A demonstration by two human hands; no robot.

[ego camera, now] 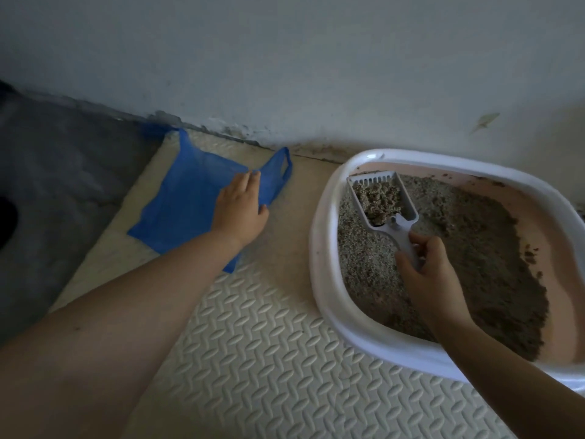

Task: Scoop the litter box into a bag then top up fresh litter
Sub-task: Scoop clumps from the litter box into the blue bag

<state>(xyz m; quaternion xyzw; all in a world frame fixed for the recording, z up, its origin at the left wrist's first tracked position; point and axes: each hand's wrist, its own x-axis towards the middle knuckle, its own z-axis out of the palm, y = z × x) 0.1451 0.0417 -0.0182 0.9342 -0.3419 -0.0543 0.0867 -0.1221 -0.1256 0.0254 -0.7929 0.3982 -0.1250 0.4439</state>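
Observation:
A white-rimmed litter box [326, 274] with a pink inside stands on the right, half filled with grey-brown litter [481, 248]. My right hand [424, 267] grips the handle of a pale slotted scoop [397, 221], which carries a clump of litter above the box's left side. A blue plastic bag [183, 198] lies flat on the mat to the left. My left hand [240, 207] rests palm down on the bag's right edge near its handles, fingers spread.
A cream foam mat [269, 343] with a raised pattern covers the floor under the box and bag. A grey wall [285, 74] runs close behind them. Dark grey floor [57, 172] lies left of the mat.

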